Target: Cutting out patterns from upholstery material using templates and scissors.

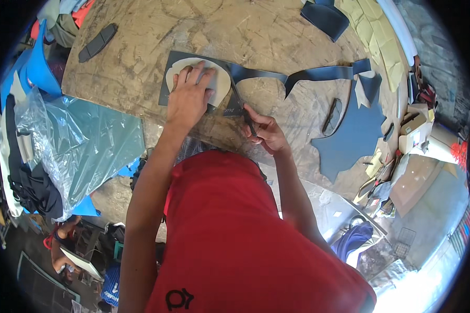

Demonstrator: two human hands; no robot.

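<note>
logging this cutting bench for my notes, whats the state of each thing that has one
pale template: flat on the sheet, pinned under the palm
left hand: spread, pressing down
right hand: closed around a cutting tool
cutting tool: tip at the template's edge
dark blue sheet: flat on the bench, partly cut into a strip
clear plastic bag: crumpled, hanging off the bench edge

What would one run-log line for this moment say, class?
left hand: pressing pale template flat on dark sheet | right hand: gripping knife, cutting along template edge | surface: worn wooden board
</note>
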